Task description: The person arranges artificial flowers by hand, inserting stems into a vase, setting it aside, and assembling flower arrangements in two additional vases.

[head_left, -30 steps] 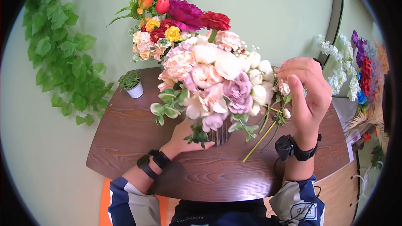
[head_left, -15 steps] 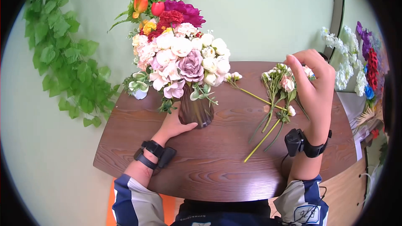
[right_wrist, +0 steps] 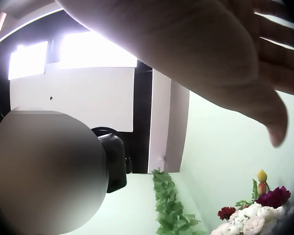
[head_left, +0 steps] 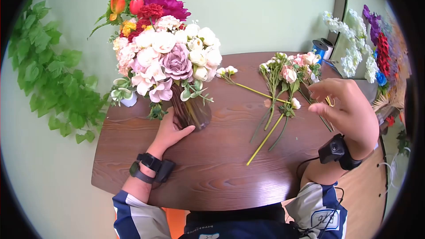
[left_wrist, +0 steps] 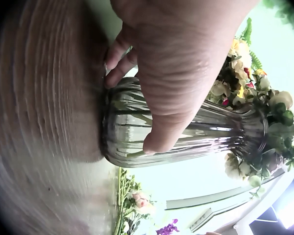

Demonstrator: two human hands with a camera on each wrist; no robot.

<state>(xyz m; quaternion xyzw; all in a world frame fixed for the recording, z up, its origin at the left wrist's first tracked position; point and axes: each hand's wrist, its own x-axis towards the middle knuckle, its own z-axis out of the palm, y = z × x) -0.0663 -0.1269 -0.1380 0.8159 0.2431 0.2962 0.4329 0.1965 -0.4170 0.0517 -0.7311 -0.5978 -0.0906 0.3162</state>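
Observation:
My left hand (head_left: pixel 168 130) holds a ribbed clear glass vase (head_left: pixel 193 110) low on its side. In the left wrist view the thumb lies across the glass (left_wrist: pixel 206 132) and the fingers reach round near the base. A full bouquet (head_left: pixel 164 55) of white, pink and mauve flowers fills the vase. Its back merges with orange tulips, a purple bloom (head_left: pixel 169 8) and fern. My right hand (head_left: pixel 349 106) hovers over the table's right side, fingers loosely bent and holding nothing. Just left of it lie loose rose stems (head_left: pixel 283 79).
The brown wooden table (head_left: pixel 221 159) has a curved front edge. Two ribbon spools (head_left: pixel 321 48) stand at its back right. A small white pot (head_left: pixel 129 100) is partly behind the bouquet. Ivy (head_left: pixel 44 57) hangs at left; more flowers (head_left: pixel 376 48) stand at far right.
The vase and bouquet have shifted left and back from the table's middle, with my left hand round the vase. My right hand has moved away from the flowers, rightward and lower.

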